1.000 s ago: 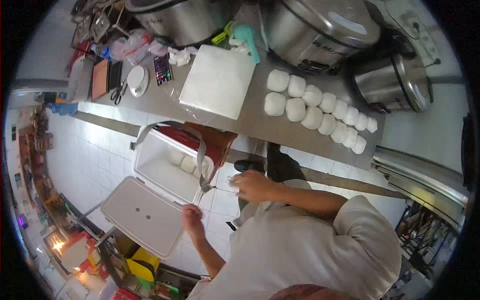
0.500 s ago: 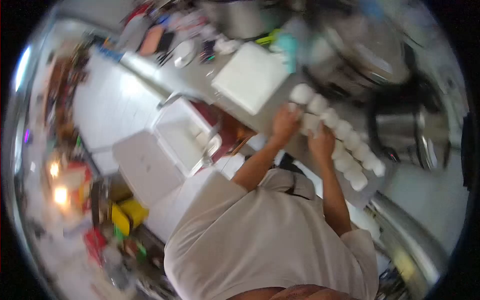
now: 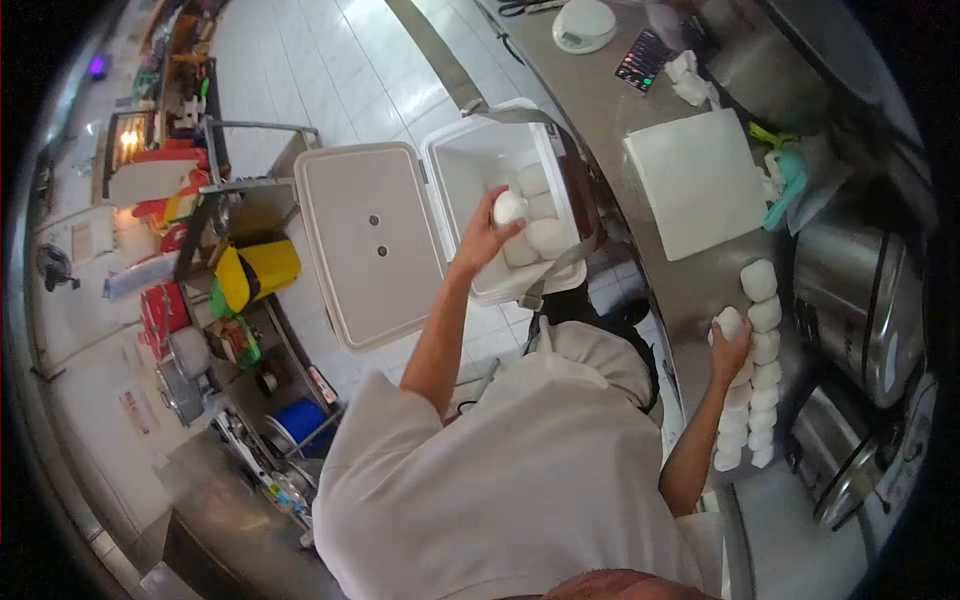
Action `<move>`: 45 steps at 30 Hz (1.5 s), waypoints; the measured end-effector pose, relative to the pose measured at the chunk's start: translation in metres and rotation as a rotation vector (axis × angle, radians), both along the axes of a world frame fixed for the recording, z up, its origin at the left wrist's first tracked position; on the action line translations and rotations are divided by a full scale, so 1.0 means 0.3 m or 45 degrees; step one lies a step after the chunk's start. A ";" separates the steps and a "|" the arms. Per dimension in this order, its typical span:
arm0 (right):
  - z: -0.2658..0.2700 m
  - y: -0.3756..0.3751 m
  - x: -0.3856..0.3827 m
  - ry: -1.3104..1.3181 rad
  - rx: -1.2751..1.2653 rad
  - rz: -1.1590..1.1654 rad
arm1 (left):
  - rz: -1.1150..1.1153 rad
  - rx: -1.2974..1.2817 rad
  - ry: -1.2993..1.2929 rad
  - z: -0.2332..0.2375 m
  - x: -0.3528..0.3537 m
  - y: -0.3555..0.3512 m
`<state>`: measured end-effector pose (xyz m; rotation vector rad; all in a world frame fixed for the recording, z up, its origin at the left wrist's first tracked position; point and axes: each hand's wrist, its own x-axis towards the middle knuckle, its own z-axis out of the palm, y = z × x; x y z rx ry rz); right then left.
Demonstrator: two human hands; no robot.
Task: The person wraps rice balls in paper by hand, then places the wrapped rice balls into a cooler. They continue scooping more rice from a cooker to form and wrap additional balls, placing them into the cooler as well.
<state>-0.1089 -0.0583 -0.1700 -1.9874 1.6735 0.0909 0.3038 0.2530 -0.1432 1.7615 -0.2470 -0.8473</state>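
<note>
Over the white open box (image 3: 445, 160), my left hand (image 3: 483, 240) has its fingers round a white ball-shaped packet (image 3: 510, 207). Beneath it, inside the box, lie several more white packets (image 3: 547, 238). My right hand (image 3: 732, 355) is closed on another white ball-shaped packet (image 3: 727, 322) at the counter. That hand is beside two rows of similar white packets (image 3: 765, 346), at the upper end of the shorter row. What the packets contain is hidden.
The box's hinged lid (image 3: 365, 245) lies open to its left, and a strap (image 3: 440, 55) crosses its rim. On the steel counter (image 3: 600, 110) are a white square slab (image 3: 695, 185), a white scale (image 3: 585, 25) and a calculator (image 3: 643, 60). Large steel pots (image 3: 840, 310) stand at right.
Both hands were together at the rows on the counter. My left hand has moved over to the box, while my right stays by the rows. The view has turned toward the box.
</note>
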 end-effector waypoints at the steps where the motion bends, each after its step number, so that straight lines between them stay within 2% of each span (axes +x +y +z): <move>1: -0.005 0.004 0.015 -0.211 0.123 -0.125 | -0.236 0.243 -0.345 -0.146 0.060 0.033; 2: -0.014 0.017 0.020 -0.418 0.247 -0.255 | -0.479 0.486 -0.686 -0.290 0.091 0.076; 3: -0.010 0.025 0.023 -0.623 0.371 -0.383 | -0.639 0.684 -0.651 -0.379 0.090 0.094; 5: 0.045 0.071 0.076 -0.688 0.437 -0.306 | -0.969 1.063 -0.582 -0.524 0.061 0.079; 8: 0.124 0.149 0.161 -0.733 0.457 -0.098 | -0.985 1.194 -0.671 -0.695 -0.016 0.078; 10: 0.229 0.210 0.266 -0.725 0.526 -0.087 | -0.979 1.163 -0.539 -0.722 -0.028 0.071; 11: 0.213 0.217 0.263 -0.738 0.510 -0.022 | -0.980 1.151 -0.476 -0.725 -0.037 0.071; 14: 0.282 0.275 0.357 -0.789 0.583 -0.111 | -0.964 1.059 -0.303 -0.694 -0.048 0.077; 16: 0.263 0.294 0.358 -0.814 0.580 -0.082 | -0.896 0.962 -0.250 -0.770 -0.051 0.107; 20: 0.260 0.319 0.412 -0.852 0.558 0.011 | -0.636 0.660 -0.234 -0.790 -0.060 0.073; 23: 0.296 0.354 0.475 -0.875 0.615 0.059 | -0.786 0.771 -0.115 -0.681 -0.061 0.002; 25: 0.323 0.381 0.560 -0.935 0.682 0.093 | -0.890 0.728 -0.178 -0.693 -0.089 0.035; 27: 0.361 0.411 0.698 -0.845 0.639 0.391 | -0.882 0.678 -0.203 -0.709 -0.090 0.055; 29: 0.377 0.458 0.898 -0.857 0.354 0.964 | -0.763 0.541 -0.144 -0.758 -0.118 0.031; 31: 0.284 0.520 1.070 -0.781 0.329 1.334 | -0.626 0.270 -0.018 -0.872 -0.162 0.038; 33: 0.045 0.601 1.203 -0.682 0.212 1.605 | -0.474 -0.058 0.161 -0.946 -0.234 0.086; 35: -0.098 0.650 1.307 -0.299 0.189 1.825 | -0.303 -0.385 0.326 -1.002 -0.261 0.136; 36: -0.235 0.676 1.340 -0.096 0.165 1.806 | -0.476 -0.233 0.193 -0.908 -0.239 0.122; 37: -0.402 0.700 1.362 0.105 0.137 1.781 | -0.644 -0.079 0.059 -0.724 -0.197 0.075; 39: -0.527 0.700 1.320 0.215 -0.032 1.785 | -0.850 0.444 0.058 -0.663 -0.192 0.115; 41: -0.540 0.685 1.178 0.041 -0.315 1.839 | -1.027 0.706 0.160 -0.607 -0.104 0.122; 42: -0.541 0.686 1.163 0.000 -0.358 1.839 | -1.124 0.833 0.213 -0.555 -0.055 0.113; 44: -0.527 0.689 1.118 -0.070 -0.439 1.835 | -0.511 0.926 0.114 -0.384 0.031 0.076; 45: -0.531 0.702 1.118 -0.127 -0.156 1.717 | -0.225 0.653 -0.150 -0.510 0.007 0.081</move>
